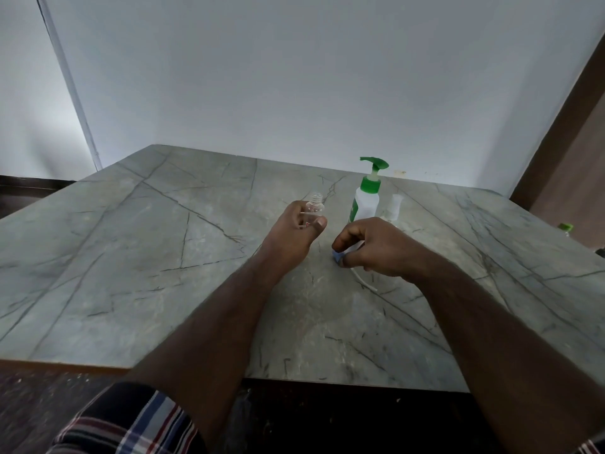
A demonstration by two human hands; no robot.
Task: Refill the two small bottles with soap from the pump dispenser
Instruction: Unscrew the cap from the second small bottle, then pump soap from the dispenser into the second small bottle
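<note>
We judge the refilling barely begun: our left hand (296,229) grips an uncapped, empty-looking small bottle (315,208) at frame centre, our right hand (370,245) pinches its blue sprayer cap (339,256), the pump dispenser (368,194) stands untouched behind, and the second bottle (394,208) waits beside it.

A grey marble-patterned table (131,257) stands against a pale wall (294,77). A green-capped object (565,227) sits at the right edge; plaid cloth (131,424) shows below.
</note>
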